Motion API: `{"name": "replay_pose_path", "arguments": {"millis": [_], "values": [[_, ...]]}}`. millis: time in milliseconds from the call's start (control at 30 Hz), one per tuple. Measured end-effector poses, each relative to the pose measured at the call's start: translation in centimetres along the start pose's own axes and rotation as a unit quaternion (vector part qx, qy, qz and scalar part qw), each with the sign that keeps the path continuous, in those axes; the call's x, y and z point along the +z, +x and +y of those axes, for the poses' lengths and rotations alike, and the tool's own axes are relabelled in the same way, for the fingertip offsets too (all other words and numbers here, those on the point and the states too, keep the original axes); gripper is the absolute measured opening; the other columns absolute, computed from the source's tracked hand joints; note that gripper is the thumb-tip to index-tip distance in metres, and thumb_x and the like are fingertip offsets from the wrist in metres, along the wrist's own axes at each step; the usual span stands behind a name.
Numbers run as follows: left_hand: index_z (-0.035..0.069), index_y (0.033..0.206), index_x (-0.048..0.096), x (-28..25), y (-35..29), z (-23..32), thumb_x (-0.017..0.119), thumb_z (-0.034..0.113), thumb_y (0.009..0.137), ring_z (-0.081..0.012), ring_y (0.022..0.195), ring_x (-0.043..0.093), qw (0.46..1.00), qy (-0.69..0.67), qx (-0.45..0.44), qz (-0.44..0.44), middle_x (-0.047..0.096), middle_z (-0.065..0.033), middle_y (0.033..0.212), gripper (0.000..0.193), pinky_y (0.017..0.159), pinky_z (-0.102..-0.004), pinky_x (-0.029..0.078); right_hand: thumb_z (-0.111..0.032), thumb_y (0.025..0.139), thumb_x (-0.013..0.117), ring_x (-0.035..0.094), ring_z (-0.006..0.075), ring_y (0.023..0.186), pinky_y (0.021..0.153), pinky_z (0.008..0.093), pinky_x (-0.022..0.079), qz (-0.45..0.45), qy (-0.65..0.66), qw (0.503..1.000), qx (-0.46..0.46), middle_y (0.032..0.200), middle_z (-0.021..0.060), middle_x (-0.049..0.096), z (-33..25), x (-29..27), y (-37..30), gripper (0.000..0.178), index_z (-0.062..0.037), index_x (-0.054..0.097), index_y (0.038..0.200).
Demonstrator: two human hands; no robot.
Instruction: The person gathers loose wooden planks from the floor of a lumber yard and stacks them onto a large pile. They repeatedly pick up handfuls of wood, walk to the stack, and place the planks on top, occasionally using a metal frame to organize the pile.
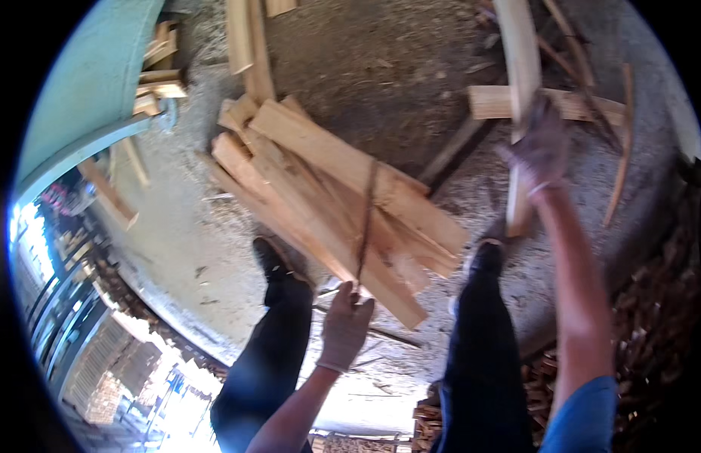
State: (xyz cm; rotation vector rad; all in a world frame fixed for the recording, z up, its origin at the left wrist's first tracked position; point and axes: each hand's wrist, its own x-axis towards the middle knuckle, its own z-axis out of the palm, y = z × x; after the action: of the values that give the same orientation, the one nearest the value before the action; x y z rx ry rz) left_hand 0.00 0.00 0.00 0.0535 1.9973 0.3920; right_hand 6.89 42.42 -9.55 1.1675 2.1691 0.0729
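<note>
A bundle of pale wooden planks (320, 181) hangs tilted in front of my legs, bound round its middle by a dark cord (367, 211). My left hand (343, 326), in a light glove, is closed on the lower end of that cord, just below the bundle's near edge. Off to the right, my right hand (543, 147) is raised and blurred, fingers spread and holding nothing. It is seen over a long upright plank (519, 68) lying on the floor. My dark trouser legs and shoes show beneath the bundle.
The floor (177, 234) is covered in sawdust. Loose planks (248, 45) lie at the top, and crossed boards (585, 106) at the upper right. A teal curved wall (86, 83) stands at the left. A heap of small wood scraps (660, 309) fills the right side.
</note>
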Motion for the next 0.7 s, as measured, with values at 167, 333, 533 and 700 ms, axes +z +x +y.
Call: {"name": "replay_pose_path", "arguments": {"millis": [167, 333, 533, 700], "values": [[0.002, 0.145, 0.047, 2.8, -1.3, 0.0, 0.068, 0.010, 0.098, -0.0154, 0.105, 0.064, 0.983, -0.181, 0.002, -0.006, 0.065, -0.0119, 0.115, 0.052, 0.086, -0.0296, 0.056, -0.044, 0.078, 0.072, 0.055, 0.0357, 0.125, 0.105, 0.0460, 0.046, 0.052, 0.045, 0.996, -0.055, 0.139, 0.0241, 0.052, 1.5, 2.6, 5.0, 0.116, -0.0084, 0.004, 0.164], [0.001, 0.145, 0.049, 1.5, -4.6, 4.4, 0.069, 0.015, 0.098, -0.0169, 0.105, 0.064, 0.992, -0.116, 0.037, -0.017, 0.066, -0.0117, 0.116, 0.053, 0.093, -0.0312, 0.053, -0.033, 0.078, 0.080, 0.062, 0.0313, 0.099, 0.088, 0.0414, 0.053, 0.079, 0.110, 0.967, -0.218, 0.113, 0.0155, 0.061, -0.3, 1.1, 1.5, 0.097, -0.0118, 0.028, 0.158], [0.001, 0.147, 0.046, 0.5, -4.2, 5.0, 0.061, 0.010, 0.102, -0.0148, 0.105, 0.063, 0.926, -0.373, 0.010, -0.059, 0.064, -0.0087, 0.121, 0.048, 0.093, -0.0297, 0.053, -0.052, 0.086, 0.076, 0.057, 0.0159, 0.073, 0.061, 0.0347, 0.052, 0.177, 0.163, 0.875, -0.421, 0.076, 0.0035, 0.055, -6.7, -4.7, -8.3, 0.073, -0.0129, 0.048, 0.141], [0.007, 0.151, 0.043, -3.4, -4.0, 5.0, 0.065, 0.027, 0.101, -0.0179, 0.116, 0.062, 0.912, -0.377, 0.146, -0.061, 0.060, -0.0072, 0.134, 0.058, 0.098, -0.0319, 0.051, -0.052, 0.094, 0.064, 0.051, 0.0112, 0.053, 0.042, 0.0256, 0.044, 0.013, 0.333, 0.819, -0.468, 0.064, 0.0022, 0.053, -14.4, -14.6, -17.0, 0.059, -0.0040, 0.055, 0.127]]}}
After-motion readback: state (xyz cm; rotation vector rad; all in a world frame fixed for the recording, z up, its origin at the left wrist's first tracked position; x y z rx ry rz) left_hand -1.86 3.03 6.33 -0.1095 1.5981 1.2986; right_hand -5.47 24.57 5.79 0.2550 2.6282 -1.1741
